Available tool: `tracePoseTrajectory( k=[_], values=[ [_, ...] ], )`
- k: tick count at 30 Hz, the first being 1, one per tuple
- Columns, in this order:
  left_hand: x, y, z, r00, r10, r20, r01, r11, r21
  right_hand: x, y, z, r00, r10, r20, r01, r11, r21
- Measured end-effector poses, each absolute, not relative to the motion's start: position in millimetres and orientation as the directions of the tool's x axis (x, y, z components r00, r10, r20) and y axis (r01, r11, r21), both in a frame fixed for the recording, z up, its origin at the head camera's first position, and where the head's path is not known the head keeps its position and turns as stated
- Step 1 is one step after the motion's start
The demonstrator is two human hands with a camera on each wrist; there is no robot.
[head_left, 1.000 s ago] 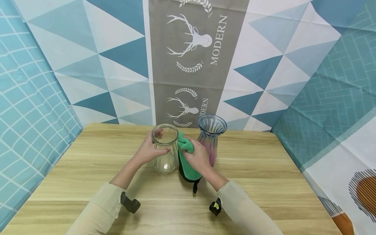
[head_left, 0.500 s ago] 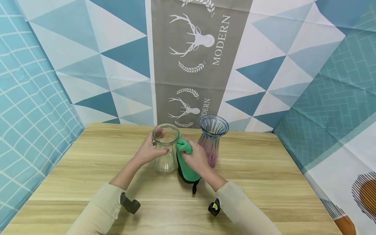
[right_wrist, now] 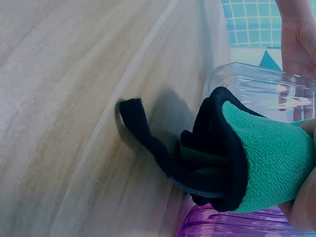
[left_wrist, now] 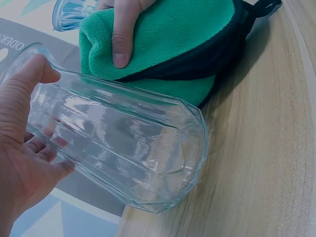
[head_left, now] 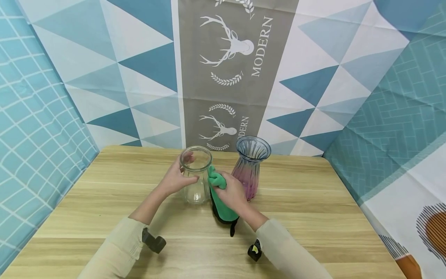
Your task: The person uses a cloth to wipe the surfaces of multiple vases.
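Note:
A clear faceted glass vase (head_left: pixel 196 193) stands upright on the table, its rim facing up. My left hand (head_left: pixel 175 179) grips it around the neck, the thumb in front and the fingers behind. A green towel (head_left: pixel 224 207) with black edging and a black hanging loop (right_wrist: pixel 140 133) is bunched in my right hand (head_left: pixel 232 191). In the left wrist view, the thumb presses on the towel (left_wrist: pixel 168 37), which lies against the vase's side (left_wrist: pixel 123 133). The towel's lower end hangs beside the vase, close to the tabletop.
Just right of my right hand stands a ribbed glass vase (head_left: pixel 250 176), blue at the rim and purple below. The wooden table (head_left: pixel 299 217) ends at a patterned curtain (head_left: pixel 223 77) behind. Small black cameras (head_left: pixel 154 241) are strapped to both wrists.
My right hand and the towel have slid slightly down along the clear vase, toward me. The left hand and the clear vase have hardly moved.

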State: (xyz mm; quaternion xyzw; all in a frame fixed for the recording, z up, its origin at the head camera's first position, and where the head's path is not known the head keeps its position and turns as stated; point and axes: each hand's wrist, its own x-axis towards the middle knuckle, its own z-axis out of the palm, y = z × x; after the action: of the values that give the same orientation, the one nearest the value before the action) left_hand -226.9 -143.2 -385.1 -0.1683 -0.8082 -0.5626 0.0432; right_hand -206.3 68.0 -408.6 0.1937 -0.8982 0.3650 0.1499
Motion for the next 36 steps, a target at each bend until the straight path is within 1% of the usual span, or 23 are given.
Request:
tracePoseTrajectory(
  k=[7, 12, 17, 27, 32, 36],
  values=[
    [-226.9, -144.4, -385.4, -0.93, 0.239, 0.279, 0.341, 0.276, 0.899, -206.5, 70.2, -405.3, -0.872, -0.212, 0.441, -0.466, 0.634, -0.617],
    [-228.8, -146.2, -385.1, -0.92, 0.263, 0.29, 0.356, 0.252, 0.9, -209.8, 70.7, -400.9, -0.842, -0.168, 0.512, -0.499, 0.603, -0.623],
    [-228.9, -147.4, -383.5, -0.913, 0.289, 0.287, 0.36, 0.244, 0.9, -213.3, 71.1, -397.4, -0.815, -0.169, 0.554, -0.548, 0.537, -0.641],
    [-226.9, -145.6, -384.1, -0.904, 0.304, 0.3, 0.375, 0.228, 0.898, -212.3, 69.1, -397.2, -0.828, -0.189, 0.528, -0.549, 0.457, -0.699],
    [-227.9, -145.8, -385.9, -0.899, 0.303, 0.316, 0.389, 0.224, 0.894, -213.2, 68.3, -397.3, -0.831, -0.195, 0.521, -0.546, 0.464, -0.697],
    [-228.4, -146.8, -385.4, -0.9, 0.302, 0.314, 0.388, 0.226, 0.894, -214.3, 67.3, -397.8, -0.852, -0.214, 0.477, -0.516, 0.495, -0.699]
  ],
)
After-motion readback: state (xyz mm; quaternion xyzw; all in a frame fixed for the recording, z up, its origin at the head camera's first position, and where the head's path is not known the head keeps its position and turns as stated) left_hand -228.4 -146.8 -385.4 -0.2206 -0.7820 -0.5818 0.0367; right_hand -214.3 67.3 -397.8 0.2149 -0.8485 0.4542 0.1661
